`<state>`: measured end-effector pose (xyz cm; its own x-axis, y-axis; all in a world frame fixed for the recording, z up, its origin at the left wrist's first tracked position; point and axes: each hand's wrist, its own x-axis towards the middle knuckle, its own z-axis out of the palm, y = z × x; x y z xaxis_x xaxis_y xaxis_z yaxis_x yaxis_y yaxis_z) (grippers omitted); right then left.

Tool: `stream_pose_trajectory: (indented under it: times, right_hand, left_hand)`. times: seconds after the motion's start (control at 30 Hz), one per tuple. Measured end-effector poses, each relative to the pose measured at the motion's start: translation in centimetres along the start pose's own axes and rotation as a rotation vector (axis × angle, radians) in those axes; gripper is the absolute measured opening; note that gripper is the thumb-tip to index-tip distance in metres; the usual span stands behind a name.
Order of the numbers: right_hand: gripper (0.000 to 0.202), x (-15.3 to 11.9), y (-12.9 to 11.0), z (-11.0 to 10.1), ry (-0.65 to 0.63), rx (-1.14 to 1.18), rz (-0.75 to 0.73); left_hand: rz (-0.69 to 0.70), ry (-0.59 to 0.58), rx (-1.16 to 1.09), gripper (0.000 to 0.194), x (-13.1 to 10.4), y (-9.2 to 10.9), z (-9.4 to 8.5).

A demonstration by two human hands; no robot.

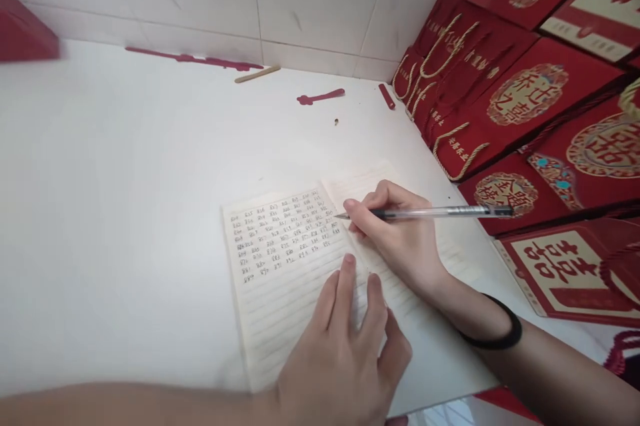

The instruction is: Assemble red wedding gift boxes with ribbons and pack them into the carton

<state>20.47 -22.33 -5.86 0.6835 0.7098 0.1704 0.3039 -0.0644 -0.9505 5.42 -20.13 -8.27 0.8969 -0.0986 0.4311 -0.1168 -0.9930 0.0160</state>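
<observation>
An open lined notebook (280, 319) lies on the white table, its left page bearing rows of handwritten three-digit numbers. My right hand (400, 233) is closed around a pen (450, 212) with a clear barrel and a dark cap end. The pen's tip points left, near the right ends of the number rows; whether it touches the paper I cannot tell. Below it, my left hand (345, 346) rests with fingers spread over the lower part of the notebook, around the centre fold. A black band circles my right wrist.
Red gift bags (480, 73) with rope handles and boxes line the table's right side. Toward the tiled wall (310, 6) lie a wooden stick (257, 74), a red strip (195, 61), a red spoon-shaped piece (321, 97) and a small red stick (387, 96). A red box (25, 29) stands far left.
</observation>
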Motion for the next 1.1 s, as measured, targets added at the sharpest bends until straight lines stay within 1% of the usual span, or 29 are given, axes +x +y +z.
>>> stream_pose_trajectory:
  times: [0.17, 0.3, 0.53, 0.7, 0.93, 1.1]
  right_hand:
    - [0.035, -0.58, -0.04, 0.18, -0.053, -0.12, 0.009]
    - [0.036, -0.64, 0.08, 0.16, -0.069, -0.21, -0.01]
    - [0.036, -0.74, -0.05, 0.17, -0.09, -0.295, -0.079]
    - [0.034, -0.82, -0.01, 0.02, -0.089, -0.354, -0.102]
    - [0.035, -0.83, -0.11, 0.04, -0.08, -0.34, -0.065]
    - [0.034, -0.81, -0.09, 0.14, -0.08, -0.338, -0.049]
  left_hand:
    - [-0.056, 0.094, 0.06, 0.026, 0.15, 0.44, 0.44]
    - [-0.068, 0.119, 0.068, 0.017, 0.16, 0.47, 0.5]
    - [-0.053, 0.082, 0.074, 0.018, -0.03, 0.53, 0.54]
    - [-0.051, 0.079, 0.077, 0.02, -0.09, 0.57, 0.44]
    - [-0.072, 0.066, 0.007, 0.019, -0.1, 0.69, 0.62]
    - [-0.087, 0.082, 0.038, 0.015, -0.03, 0.8, 0.64]
